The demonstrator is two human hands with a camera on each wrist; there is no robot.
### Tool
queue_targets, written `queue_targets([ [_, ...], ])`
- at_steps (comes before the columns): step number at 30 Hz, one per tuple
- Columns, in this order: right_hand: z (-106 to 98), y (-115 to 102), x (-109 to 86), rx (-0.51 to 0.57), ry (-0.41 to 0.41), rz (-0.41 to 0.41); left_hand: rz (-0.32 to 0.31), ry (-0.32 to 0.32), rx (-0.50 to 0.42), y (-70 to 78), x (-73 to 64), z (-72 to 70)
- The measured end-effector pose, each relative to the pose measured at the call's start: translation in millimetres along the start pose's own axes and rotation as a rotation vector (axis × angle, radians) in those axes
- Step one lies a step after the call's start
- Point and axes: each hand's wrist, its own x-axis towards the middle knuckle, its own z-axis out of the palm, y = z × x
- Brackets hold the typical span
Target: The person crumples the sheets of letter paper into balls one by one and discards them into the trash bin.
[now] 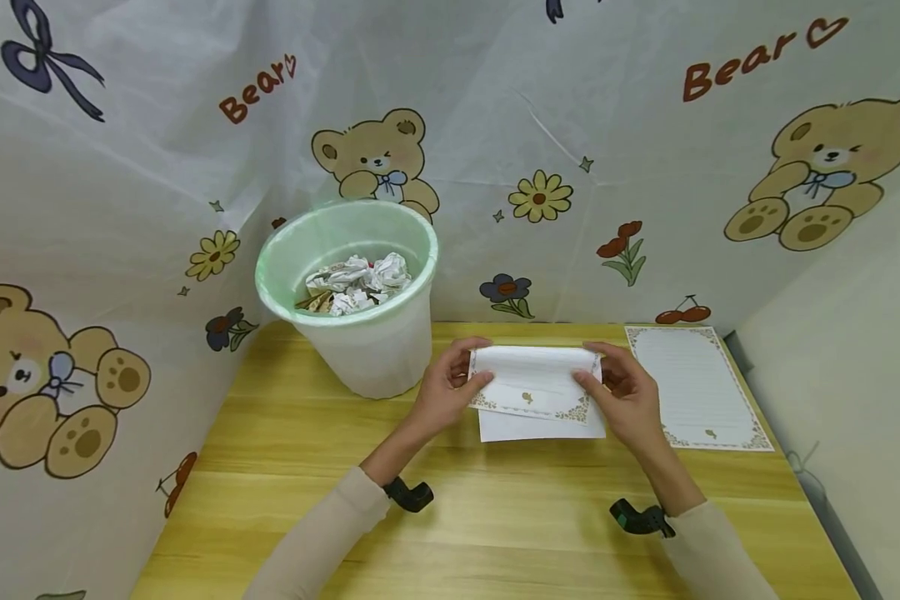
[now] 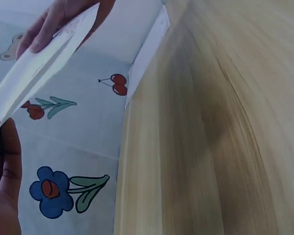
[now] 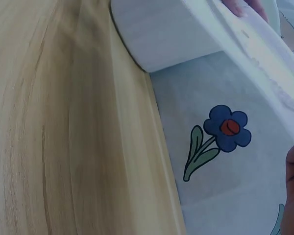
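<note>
Both hands hold a folded sheet of letter paper (image 1: 528,393) above the table, its gold floral border and a small gold motif facing up. My left hand (image 1: 444,385) pinches the left edge, thumb on top and fingers behind. At the right edge my right hand (image 1: 626,396) pinches it the same way. A plain white flap of the paper shows below the printed part. In the left wrist view the paper (image 2: 41,61) appears edge-on, its layers slightly apart. From the right wrist the paper (image 3: 264,58) slants across the upper right corner.
A pale green and white bin (image 1: 367,350) with crumpled paper (image 1: 356,283) in it stands at the back left of the wooden table (image 1: 495,533). Another bordered, lined sheet (image 1: 697,383) lies flat at the right. A bear-print cloth (image 1: 465,100) hangs behind.
</note>
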Motion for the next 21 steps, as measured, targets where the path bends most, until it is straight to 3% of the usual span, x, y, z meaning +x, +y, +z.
queue_targets([
  [3,0.9,-0.8,-1.0,-0.015,0.022,-0.028,0.024,0.027,0.009,1.3,-0.3,1.0],
  [10,0.3,-4.1,-3.5,-0.104,0.006,0.079,0.047,0.068,0.041,1.9,-1.4,1.7],
  [21,0.3,-3.0,-7.7,-0.117,-0.049,0.047,0.032,0.074,0.039,2.8,-3.0,3.0],
])
